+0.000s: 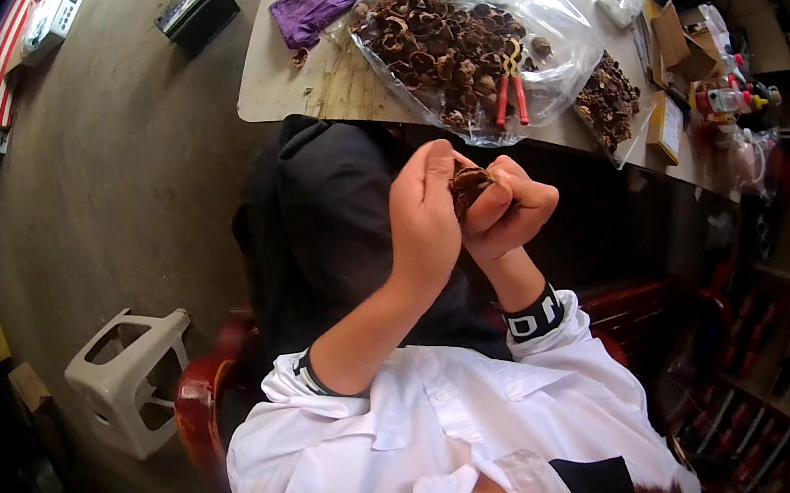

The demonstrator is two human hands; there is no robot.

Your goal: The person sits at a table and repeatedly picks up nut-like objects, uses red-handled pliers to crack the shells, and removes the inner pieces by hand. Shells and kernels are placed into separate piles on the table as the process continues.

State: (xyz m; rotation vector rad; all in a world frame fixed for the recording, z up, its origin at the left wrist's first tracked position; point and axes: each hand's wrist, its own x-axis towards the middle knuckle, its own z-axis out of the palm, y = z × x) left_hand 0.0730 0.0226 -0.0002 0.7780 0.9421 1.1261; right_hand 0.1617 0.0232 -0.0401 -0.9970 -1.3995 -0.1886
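Above my lap, my left hand (423,205) and my right hand (513,208) meet around a cracked brown walnut (469,183). Fingers of both hands close on its broken shell, with the right thumb and fingertips pressed near its opening. Part of the nut is hidden by the fingers. Ahead on the table lies a clear plastic bag (552,16) heaped with dark walnut shells (433,42). A nutcracker with red handles (511,97) rests on the shells at the bag's right side.
On the table (294,85) are a purple cloth (315,6) and, to the right, a tray of small brown pieces (608,109). Cardboard boxes (683,44) and bottles (735,99) crowd the right. A white plastic stool (128,381) and a black battery (197,13) stand on the floor at left.
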